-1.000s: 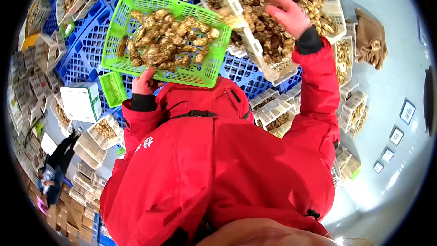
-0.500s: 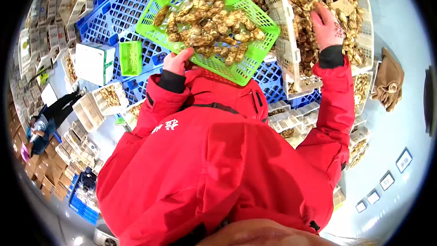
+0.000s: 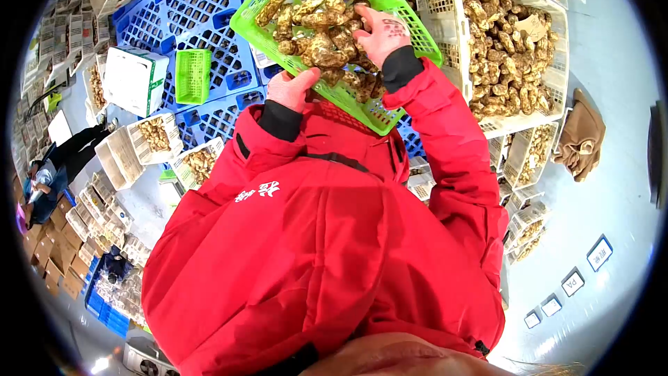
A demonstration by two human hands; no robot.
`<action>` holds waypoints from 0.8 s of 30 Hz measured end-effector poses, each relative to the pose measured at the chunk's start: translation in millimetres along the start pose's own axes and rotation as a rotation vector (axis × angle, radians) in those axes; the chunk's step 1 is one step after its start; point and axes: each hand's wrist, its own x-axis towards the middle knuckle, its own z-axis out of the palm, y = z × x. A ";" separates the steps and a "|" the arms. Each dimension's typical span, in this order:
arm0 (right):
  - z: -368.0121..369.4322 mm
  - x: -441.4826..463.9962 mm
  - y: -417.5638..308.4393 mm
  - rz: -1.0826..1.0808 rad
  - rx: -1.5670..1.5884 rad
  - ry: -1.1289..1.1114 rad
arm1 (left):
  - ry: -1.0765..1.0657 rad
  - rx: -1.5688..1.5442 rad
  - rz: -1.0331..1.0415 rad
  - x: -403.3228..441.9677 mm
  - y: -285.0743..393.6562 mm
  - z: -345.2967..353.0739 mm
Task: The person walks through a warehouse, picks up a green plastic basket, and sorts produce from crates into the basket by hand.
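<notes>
Right hand (image 3: 383, 33) has moved left, from the white crate (image 3: 518, 124) to 1 green basket (image 3: 409, 19). Its fingers touch brown produce (image 3: 322, 49) inside; cannot tell whether the grip is closed. Left hand (image 3: 293, 90): grip clenched on the basket's near edge.

Blue slotted pallets (image 3: 198, 7) sat edge to edge. Small green basket (image 3: 193, 78) lay on them, white box with green trim (image 3: 132, 80) just beside it. White crates (image 3: 518, 123) with knobbly brown pieces (image 3: 511, 59) stood at right, their bases mostly hidden
</notes>
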 end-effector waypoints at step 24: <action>2.3 6.6 -24.8 0.042 -0.197 -0.064 | -0.036 0.085 0.038 20.7 -4.4 -14.6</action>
